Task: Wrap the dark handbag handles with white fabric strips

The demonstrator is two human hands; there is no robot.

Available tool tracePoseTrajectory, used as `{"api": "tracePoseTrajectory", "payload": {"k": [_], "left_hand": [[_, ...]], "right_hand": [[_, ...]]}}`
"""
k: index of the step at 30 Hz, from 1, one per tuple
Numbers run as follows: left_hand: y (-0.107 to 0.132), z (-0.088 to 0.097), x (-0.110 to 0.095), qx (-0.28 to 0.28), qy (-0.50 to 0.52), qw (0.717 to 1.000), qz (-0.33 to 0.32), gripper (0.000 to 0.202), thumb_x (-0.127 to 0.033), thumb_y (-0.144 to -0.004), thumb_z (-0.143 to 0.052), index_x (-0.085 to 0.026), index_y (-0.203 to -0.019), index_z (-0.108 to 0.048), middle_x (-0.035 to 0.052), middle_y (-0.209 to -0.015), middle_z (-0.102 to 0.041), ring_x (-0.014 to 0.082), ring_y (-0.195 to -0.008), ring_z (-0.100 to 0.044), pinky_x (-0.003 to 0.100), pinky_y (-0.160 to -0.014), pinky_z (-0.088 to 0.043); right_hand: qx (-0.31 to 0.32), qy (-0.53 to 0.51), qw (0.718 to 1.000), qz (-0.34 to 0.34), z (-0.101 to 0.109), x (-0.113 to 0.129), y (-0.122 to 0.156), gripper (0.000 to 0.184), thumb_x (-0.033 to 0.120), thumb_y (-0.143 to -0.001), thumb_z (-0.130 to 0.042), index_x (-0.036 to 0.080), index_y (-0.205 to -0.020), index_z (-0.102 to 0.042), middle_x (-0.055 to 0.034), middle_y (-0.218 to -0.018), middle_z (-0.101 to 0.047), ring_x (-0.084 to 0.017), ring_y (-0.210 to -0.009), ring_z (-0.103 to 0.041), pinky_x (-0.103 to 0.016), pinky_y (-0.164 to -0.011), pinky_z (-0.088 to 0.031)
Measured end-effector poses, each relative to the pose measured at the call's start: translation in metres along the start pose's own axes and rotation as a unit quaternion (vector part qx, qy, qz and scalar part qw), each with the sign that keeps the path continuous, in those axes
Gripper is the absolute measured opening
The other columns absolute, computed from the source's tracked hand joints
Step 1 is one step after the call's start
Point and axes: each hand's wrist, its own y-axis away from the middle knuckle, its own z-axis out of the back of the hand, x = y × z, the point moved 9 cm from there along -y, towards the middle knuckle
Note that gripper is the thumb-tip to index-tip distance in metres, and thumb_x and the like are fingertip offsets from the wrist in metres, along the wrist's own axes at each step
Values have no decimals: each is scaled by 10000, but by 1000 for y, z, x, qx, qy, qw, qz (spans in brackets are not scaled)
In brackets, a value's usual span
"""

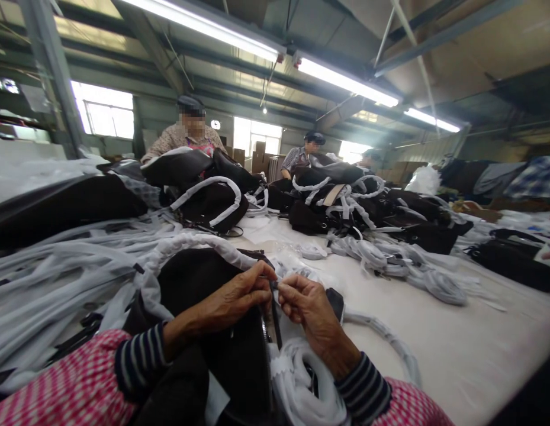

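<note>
A black bag (239,361) with an open zipper (264,325) lies right in front of me. Its handle (203,241), wrapped in white material, arches over the far side. My left hand (234,299) is closed at the bag's upper edge, thumb and fingers bent over it by the zipper's far end. Close beside it, my right hand (308,307) pinches at the same spot; what lies between its fingertips is too small to make out. A coiled strap in white wrapping (301,384) rests below my right hand.
Many white-wrapped straps (79,272) spread across the left. More black bags (212,204) are heaped at the back, with wrapped strap coils (367,254) in front of them. The pale tabletop (479,343) extends right. Co-workers (192,133) stand beyond the heaps.
</note>
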Motion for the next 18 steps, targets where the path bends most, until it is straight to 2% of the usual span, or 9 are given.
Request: {"api": "tracePoseTrajectory", "payload": {"k": [5,11,14,18], "left_hand": [[-1,3,1,-22,-120,992,-19,145,-220,-1003,-535,-213,-1140,-489,-30,-870,-687,158,-766,-590,287,-742,-446],[0,1,7,-11,-173,985,-20,183,-199,-989,-565,-239,-1147,-483,-21,-947,-736,179,-847,-664,289,-773,-448],[-1,1,12,-16,-193,981,-21,237,-152,-946,-587,-247,-1145,-499,-33,-931,-716,179,-852,-658,283,-777,-434],[-2,7,15,-51,-192,980,-17,106,-226,-938,-642,-213,-1028,-588,-23,-879,-695,173,-805,-626,273,-731,-415]], "right_hand": [[13,76,997,13,-6,3,0,318,420,-726,-860,145,-731,-700,6,-610,-659,-55,-450,-475,-190,-417,-237],[1,141,990,21,-5,0,-3,244,376,-744,-781,159,-697,-680,7,-579,-644,-78,-450,-487,-221,-450,-295],[22,163,986,13,-8,-4,-4,191,335,-749,-737,168,-685,-668,12,-580,-636,-76,-440,-474,-222,-444,-294],[20,178,984,18,-6,-7,-5,185,328,-749,-718,181,-669,-639,31,-558,-595,-75,-431,-453,-218,-436,-282]]}}
